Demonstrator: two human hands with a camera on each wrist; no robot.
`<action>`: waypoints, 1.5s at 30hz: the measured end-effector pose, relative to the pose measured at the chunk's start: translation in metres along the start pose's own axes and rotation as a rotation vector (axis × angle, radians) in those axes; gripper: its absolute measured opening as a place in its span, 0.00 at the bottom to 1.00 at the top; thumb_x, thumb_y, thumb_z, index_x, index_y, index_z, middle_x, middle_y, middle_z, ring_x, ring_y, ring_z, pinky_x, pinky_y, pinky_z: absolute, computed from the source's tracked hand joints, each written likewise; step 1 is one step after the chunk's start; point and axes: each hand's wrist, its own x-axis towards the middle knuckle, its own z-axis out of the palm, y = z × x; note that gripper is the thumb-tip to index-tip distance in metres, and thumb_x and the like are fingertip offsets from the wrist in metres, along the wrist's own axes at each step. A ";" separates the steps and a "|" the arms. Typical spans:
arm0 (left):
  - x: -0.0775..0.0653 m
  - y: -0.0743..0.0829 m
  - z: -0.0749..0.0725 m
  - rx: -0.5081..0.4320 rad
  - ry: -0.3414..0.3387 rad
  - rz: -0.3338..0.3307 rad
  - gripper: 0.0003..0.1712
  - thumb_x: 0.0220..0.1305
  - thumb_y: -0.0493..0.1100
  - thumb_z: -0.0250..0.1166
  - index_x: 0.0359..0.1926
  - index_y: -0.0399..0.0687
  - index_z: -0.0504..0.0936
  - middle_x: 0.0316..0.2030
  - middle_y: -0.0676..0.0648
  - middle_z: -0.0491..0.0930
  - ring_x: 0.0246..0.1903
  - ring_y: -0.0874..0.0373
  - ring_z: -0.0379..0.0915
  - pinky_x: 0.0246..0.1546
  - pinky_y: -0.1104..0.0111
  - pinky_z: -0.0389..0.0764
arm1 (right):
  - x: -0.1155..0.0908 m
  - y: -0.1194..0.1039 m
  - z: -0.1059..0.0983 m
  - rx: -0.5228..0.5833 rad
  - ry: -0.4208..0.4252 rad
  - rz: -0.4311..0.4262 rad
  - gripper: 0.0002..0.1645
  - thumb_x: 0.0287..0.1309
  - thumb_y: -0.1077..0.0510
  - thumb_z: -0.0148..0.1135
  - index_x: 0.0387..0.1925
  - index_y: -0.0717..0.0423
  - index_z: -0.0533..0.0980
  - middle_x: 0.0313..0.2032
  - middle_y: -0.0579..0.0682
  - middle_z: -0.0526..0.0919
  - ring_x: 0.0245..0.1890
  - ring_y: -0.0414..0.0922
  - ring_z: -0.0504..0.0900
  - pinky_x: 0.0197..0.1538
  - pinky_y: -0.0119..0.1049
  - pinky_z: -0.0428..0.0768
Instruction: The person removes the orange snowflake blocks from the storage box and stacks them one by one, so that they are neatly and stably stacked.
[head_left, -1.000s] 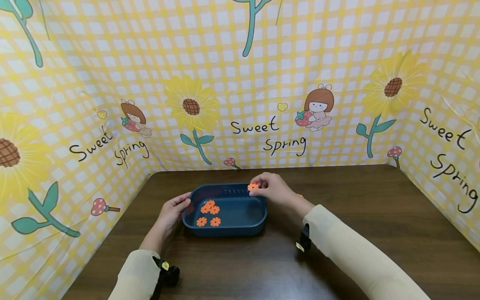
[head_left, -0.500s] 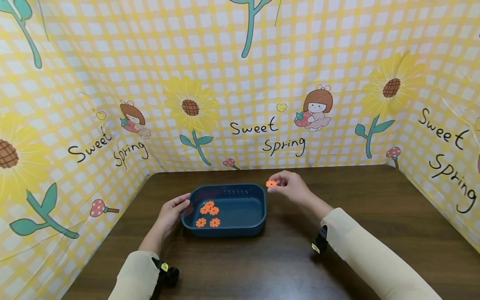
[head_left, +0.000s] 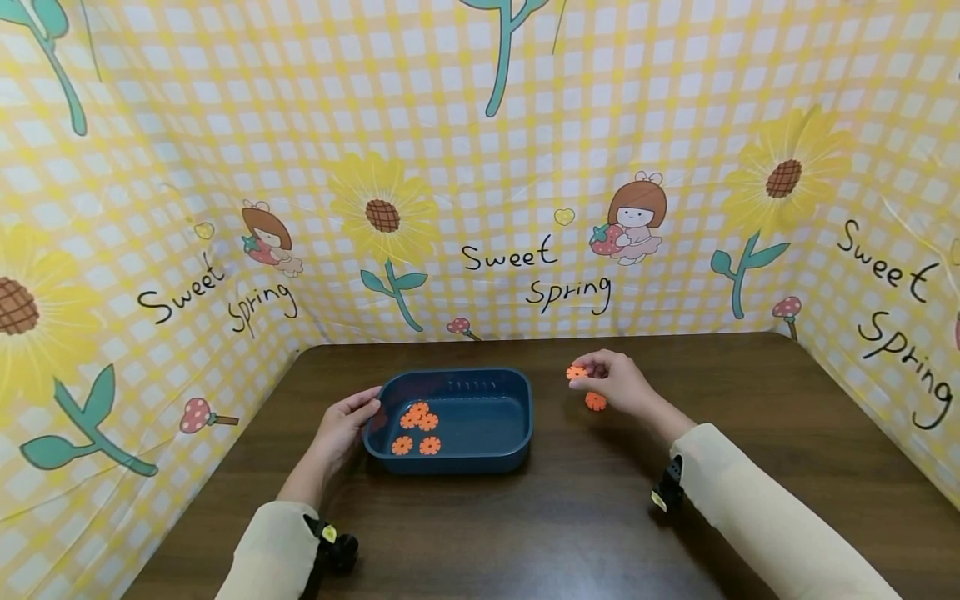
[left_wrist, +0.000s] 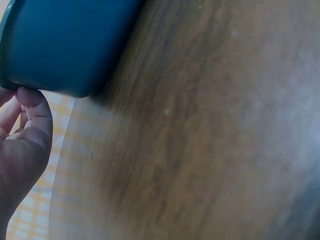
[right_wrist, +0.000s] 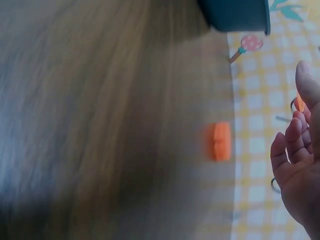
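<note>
A dark blue rectangular tub (head_left: 450,462) stands on the table with several orange flower-shaped discs (head_left: 430,446) lying in its left half. My left hand (head_left: 339,429) holds the tub's left end at the rim; the left wrist view has the thumb (left_wrist: 34,100) right under that rim. To the right of the tub, my right hand (head_left: 618,383) pinches one orange flower-shaped disc (head_left: 576,372) between thumb and fingertips, raised over the table. Just below that hand, another orange disc (head_left: 596,402) rests on the wood, and the right wrist view shows it (right_wrist: 222,141) edge-on.
The brown wooden table (head_left: 480,533) runs back to a yellow checked cloth (head_left: 480,192) that hangs behind and along both sides. A black wrist camera (head_left: 341,550) sits on the left forearm, with another wrist camera (head_left: 667,485) on the right.
My right hand has moved right, from over the tub's right end to beyond it, still pinching the disc. The disc on the table now shows below it. The left hand and tub stay put.
</note>
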 end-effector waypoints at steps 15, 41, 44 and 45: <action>-0.001 -0.001 -0.001 0.012 -0.002 0.000 0.28 0.71 0.39 0.59 0.68 0.34 0.66 0.52 0.49 0.80 0.48 0.53 0.78 0.48 0.65 0.80 | -0.006 0.035 -0.010 -0.038 -0.063 0.072 0.19 0.58 0.55 0.69 0.48 0.63 0.80 0.32 0.51 0.78 0.29 0.47 0.72 0.29 0.35 0.73; -0.001 0.000 -0.001 0.033 -0.005 -0.003 0.28 0.71 0.41 0.58 0.68 0.35 0.66 0.54 0.47 0.79 0.49 0.55 0.77 0.48 0.65 0.79 | -0.006 0.048 -0.011 -0.082 -0.120 0.050 0.16 0.57 0.58 0.70 0.45 0.63 0.81 0.33 0.50 0.79 0.31 0.46 0.73 0.35 0.38 0.75; -0.001 0.000 -0.001 0.035 -0.001 -0.006 0.28 0.71 0.41 0.58 0.68 0.36 0.67 0.54 0.47 0.79 0.49 0.55 0.77 0.48 0.66 0.79 | -0.006 0.047 -0.011 -0.082 -0.130 0.046 0.16 0.57 0.59 0.70 0.45 0.64 0.80 0.33 0.50 0.79 0.31 0.46 0.73 0.35 0.39 0.75; -0.001 0.000 -0.001 0.037 0.000 -0.007 0.28 0.71 0.41 0.58 0.68 0.36 0.67 0.54 0.47 0.78 0.49 0.55 0.77 0.48 0.65 0.79 | -0.006 0.047 -0.010 -0.081 -0.132 0.044 0.16 0.57 0.60 0.70 0.45 0.64 0.80 0.33 0.50 0.79 0.31 0.45 0.73 0.35 0.39 0.75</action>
